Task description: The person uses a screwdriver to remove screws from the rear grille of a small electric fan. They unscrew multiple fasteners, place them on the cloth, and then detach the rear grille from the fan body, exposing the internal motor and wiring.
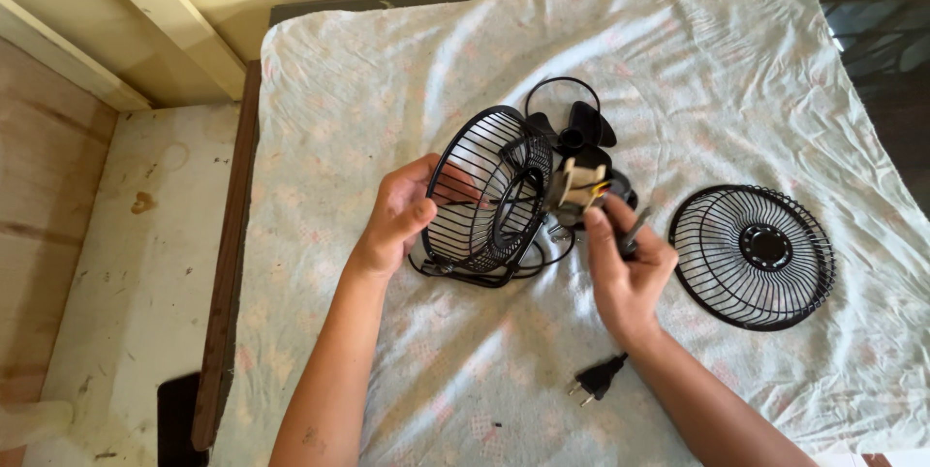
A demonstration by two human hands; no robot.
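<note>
1. Across the surface lies a pale, rumpled cotton cloth with a faint pink floral print (678, 70), which covers nearly all of it and carries every part; a cream wall and a worn wooden floor (126, 264) border it on the left.
2. Right of centre, well apart from both hands, a round black wire front grille with a solid hub (753, 256) lies flat on the cloth.
3. Near the middle, the black wire rear cage of a small fan (484, 191) stands tilted on its edge, with the black plastic fan blades (581, 123) just behind it.
4. The left hand (399, 215) is closed on the cage's rim, thumb over the wires, and steadies it.
5. Fixed to the cage's hub is the small cream and copper motor block (579, 186), where the work is judged to be: the fan is open and the motor end is being handled.
6. The right hand (628, 268) is curled round a thin dark metal tool (635, 230), its fingertips touching the motor; whether it is a screwdriver cannot be told.
7. A black cord loops under the cage, and its black two-pin plug (596, 380) lies loose near the right forearm.
8. Whatever follows at the motor calls for a firm left grip and a tool tip placed squarely.
</note>
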